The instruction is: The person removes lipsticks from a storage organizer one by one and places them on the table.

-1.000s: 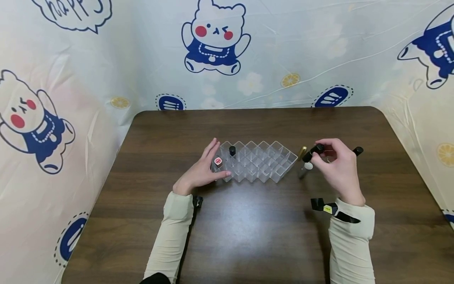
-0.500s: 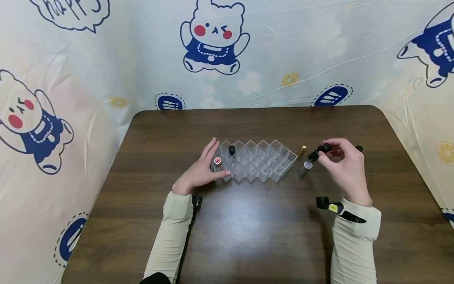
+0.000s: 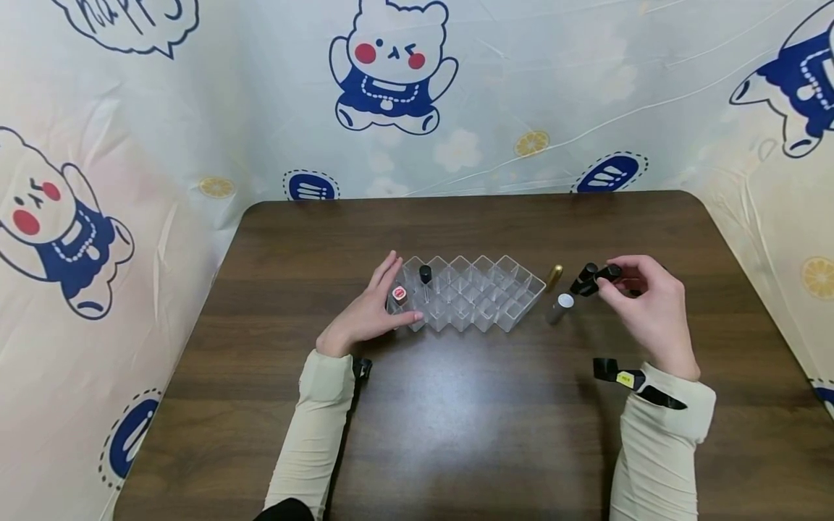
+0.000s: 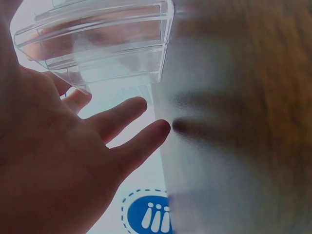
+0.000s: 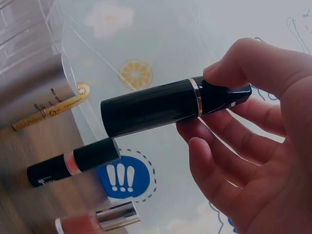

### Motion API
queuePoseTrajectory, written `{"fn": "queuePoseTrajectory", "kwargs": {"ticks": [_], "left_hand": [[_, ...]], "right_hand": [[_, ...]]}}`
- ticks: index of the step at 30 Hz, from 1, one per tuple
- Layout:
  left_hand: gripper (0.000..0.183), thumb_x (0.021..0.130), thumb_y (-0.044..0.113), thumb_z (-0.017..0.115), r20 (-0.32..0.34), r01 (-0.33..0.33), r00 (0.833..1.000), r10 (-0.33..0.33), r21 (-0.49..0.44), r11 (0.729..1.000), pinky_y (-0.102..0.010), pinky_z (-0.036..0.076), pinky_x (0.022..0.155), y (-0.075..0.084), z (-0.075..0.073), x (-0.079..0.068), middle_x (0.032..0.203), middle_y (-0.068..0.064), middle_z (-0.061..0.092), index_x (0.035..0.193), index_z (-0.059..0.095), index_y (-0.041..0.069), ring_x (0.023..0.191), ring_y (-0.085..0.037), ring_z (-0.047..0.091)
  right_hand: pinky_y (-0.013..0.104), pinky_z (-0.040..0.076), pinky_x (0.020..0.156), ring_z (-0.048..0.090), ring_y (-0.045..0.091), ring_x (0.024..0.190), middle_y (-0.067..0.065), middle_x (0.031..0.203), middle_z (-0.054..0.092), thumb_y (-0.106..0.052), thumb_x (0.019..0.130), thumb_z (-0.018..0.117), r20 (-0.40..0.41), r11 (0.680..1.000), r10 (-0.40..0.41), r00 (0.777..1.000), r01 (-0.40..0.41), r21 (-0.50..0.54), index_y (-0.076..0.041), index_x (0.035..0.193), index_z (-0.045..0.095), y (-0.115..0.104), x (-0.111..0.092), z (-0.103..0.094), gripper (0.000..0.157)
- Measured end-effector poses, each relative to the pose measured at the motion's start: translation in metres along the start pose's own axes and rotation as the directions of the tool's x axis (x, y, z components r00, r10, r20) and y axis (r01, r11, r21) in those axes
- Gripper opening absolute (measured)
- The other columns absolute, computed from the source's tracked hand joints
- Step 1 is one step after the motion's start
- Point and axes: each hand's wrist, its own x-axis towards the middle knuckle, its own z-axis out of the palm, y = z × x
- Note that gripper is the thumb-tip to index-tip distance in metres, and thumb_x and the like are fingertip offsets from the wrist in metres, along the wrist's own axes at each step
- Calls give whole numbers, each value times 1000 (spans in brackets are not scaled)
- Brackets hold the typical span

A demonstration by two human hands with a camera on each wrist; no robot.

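Note:
In the head view my right hand [image 3: 651, 311] pinches a black lipstick tube [image 5: 151, 108] with a thin gold band, tilted and held between thumb and fingers. Close beside it stands a second black tube [image 3: 584, 275], which has a pink band in the right wrist view. My left hand [image 3: 365, 315] rests at the left end of a clear lipstick organizer [image 3: 472, 297], thumb along the front and fingers behind, fairly straight. The left wrist view shows two fingers extended clear of the organizer's wall. A red-topped lipstick [image 3: 399, 295] and a black-capped tube [image 3: 426, 275] stand in its left compartments.
Right of the organizer stand a gold tube [image 3: 554, 276] and a silver tube [image 3: 562, 307]. Another tube, pink with a silver cap [image 5: 105, 220], shows low in the right wrist view. The brown table [image 3: 449, 434] meets a patterned cloth [image 3: 274, 94] behind.
My right hand has moved right, carrying the black lipstick away from the silver tube, and the second black tube has come into sight. The left hand stays at the organizer.

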Motion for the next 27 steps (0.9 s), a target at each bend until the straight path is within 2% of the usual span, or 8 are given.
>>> {"fn": "queuePoseTrajectory", "kwargs": {"ticks": [5, 11, 18, 27], "left_hand": [[100, 67, 69, 58, -2, -2, 1000, 2, 0, 1000, -43, 38, 97, 1, 0, 1, 146, 25, -15, 139, -6, 43, 133, -16, 25], [100, 67, 69, 58, -3, -6, 1000, 6, -4, 1000, -43, 38, 97, 0, 0, 0, 149, 17, -12, 139, -6, 43, 134, -16, 24], [100, 67, 70, 58, 2, 1, 1000, -1, -5, 1000, -42, 38, 97, 0, 0, 1, 143, 30, -17, 139, -5, 44, 134, -15, 24], [99, 66, 71, 57, 1, 4, 1000, -4, -5, 1000, -43, 38, 97, 0, 0, 0, 142, 30, -17, 139, -6, 44, 134, -15, 24]], "right_hand": [[6, 41, 64, 54, 1, 71, -8, 86, 58, -15, 77, 68, 6, 1000, 21, 1000, -21, -10, -10, 98, 63, 4, -1, -3, 22], [5, 40, 64, 53, 2, 72, -6, 87, 57, -19, 78, 67, 40, 999, 33, 999, -31, -44, -11, 98, 61, 10, -2, -7, 22], [5, 39, 64, 52, 3, 72, -4, 87, 58, -22, 79, 67, 70, 997, 52, 996, -47, -66, -12, 99, 61, 13, -3, -10, 23], [4, 39, 66, 51, -1, 74, -2, 92, 58, -24, 79, 67, 106, 994, 55, 993, -44, -97, -12, 102, 61, 15, -4, -14, 27]]}}
